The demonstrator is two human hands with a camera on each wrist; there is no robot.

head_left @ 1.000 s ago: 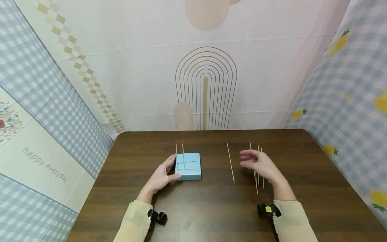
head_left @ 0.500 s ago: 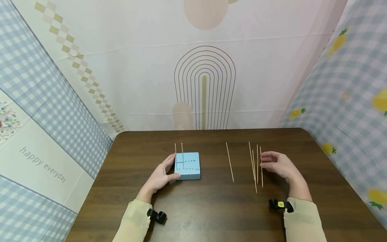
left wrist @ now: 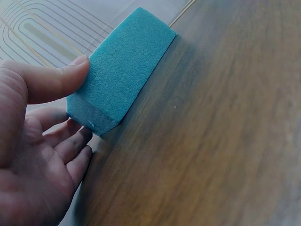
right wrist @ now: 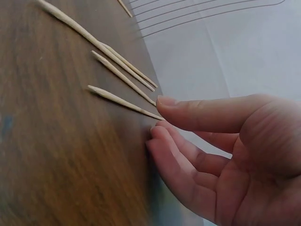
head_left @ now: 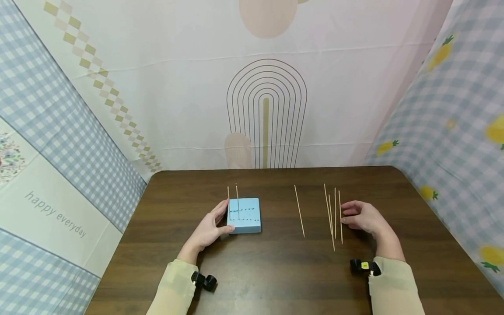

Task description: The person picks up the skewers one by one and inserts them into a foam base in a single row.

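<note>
My left hand (head_left: 210, 229) holds a light blue foam block (head_left: 252, 225) at its left side, thumb on the front face and fingers behind. Rows of dark marks or holes run across the block's top. Two thin wooden skewers (head_left: 238, 197) stand upright in its left part. My right hand (head_left: 366, 217) is beside the rightmost skewer (head_left: 341, 236) of a loose group lying on the table. In the right wrist view, the thumb and fingers (right wrist: 202, 106) are slightly apart around that skewer's (right wrist: 122, 101) far end; whether they touch it is unclear.
One separate skewer (head_left: 299, 211) lies between the block and the group. The brown wooden table (head_left: 271, 271) ends at a printed cloth backdrop (head_left: 189, 109). Checked cloths (head_left: 433, 144) hang at both sides.
My right hand has moved right, from above the skewers to the right side of the group, then shifted slightly downward. The left hand stays on the foam block.
</note>
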